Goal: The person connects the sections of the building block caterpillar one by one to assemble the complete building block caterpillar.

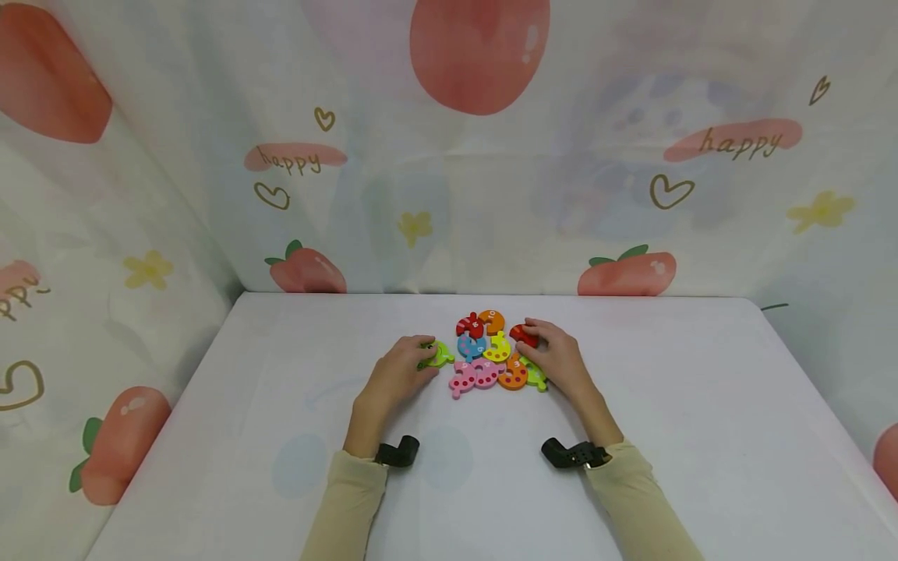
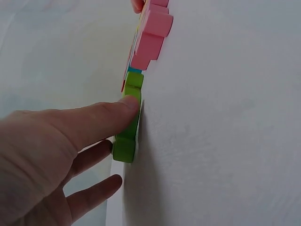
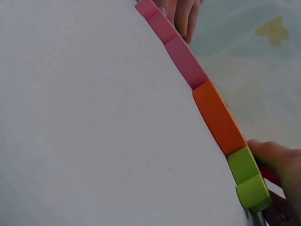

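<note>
Left of a cluster of colourful interlocking puzzle pieces, my left hand pinches a green puzzle piece. In the left wrist view, its thumb lies against the side of that thick green piece. On the cluster's right, my right hand grips a red puzzle piece with thumb and fingers. Close below that hand lies a lime green piece, beside an orange piece. In the right wrist view, the right hand is partly hidden behind the lime green piece.
The cluster also has pink pieces, a blue piece, a yellow piece, another red piece and another orange piece, some marked with numbers. Beneath is a white table; a patterned curtain hangs behind it.
</note>
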A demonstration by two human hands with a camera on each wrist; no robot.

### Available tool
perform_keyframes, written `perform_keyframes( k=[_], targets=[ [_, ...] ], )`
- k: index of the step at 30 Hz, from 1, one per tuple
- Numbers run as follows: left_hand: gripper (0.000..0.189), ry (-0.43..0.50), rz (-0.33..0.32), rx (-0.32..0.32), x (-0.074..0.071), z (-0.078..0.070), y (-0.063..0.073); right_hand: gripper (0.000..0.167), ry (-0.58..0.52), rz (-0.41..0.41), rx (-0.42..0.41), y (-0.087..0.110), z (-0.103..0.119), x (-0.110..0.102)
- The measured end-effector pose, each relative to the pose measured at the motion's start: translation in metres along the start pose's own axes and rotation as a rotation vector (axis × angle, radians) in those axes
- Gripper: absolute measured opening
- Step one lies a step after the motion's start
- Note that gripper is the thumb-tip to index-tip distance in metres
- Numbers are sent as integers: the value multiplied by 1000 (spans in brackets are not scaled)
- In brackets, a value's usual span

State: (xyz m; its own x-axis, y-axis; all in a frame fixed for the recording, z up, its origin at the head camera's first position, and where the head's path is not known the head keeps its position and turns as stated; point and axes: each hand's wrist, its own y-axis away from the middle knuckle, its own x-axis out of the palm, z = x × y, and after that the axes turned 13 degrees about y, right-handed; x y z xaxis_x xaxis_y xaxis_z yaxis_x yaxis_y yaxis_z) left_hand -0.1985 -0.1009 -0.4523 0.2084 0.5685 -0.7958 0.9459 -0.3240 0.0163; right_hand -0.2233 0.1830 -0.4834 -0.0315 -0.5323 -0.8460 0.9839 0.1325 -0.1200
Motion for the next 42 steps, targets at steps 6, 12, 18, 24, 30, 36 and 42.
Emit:
perform_keyframes(
  k=[6, 12, 18, 24, 30, 36, 42],
  targets=[
    [46, 25, -13, 13, 2, 0, -2, 46, 30, 30, 16, -1, 1, 0],
    [46, 19, 12, 25, 1, 1, -3, 38, 66, 49, 40, -2, 4, -2],
    [44, 29, 25, -14, -4, -2, -1, 38, 92, 17, 49, -2, 5, -3],
    [42, 27, 27, -18, -3, -1, -1, 42, 69, 39, 67, -1, 4, -3],
    [41, 36, -3, -20, -1, 0, -1, 43, 30, 46, 61, 0, 1, -2],
    [42, 79, -34, -42, 0, 2, 0, 48, 4, 24, 56, 0, -2, -2],
    [40, 101, -38, -45, -4, 4, 1, 54, -52, -74, 38, -1, -2, -2]
  ],
)
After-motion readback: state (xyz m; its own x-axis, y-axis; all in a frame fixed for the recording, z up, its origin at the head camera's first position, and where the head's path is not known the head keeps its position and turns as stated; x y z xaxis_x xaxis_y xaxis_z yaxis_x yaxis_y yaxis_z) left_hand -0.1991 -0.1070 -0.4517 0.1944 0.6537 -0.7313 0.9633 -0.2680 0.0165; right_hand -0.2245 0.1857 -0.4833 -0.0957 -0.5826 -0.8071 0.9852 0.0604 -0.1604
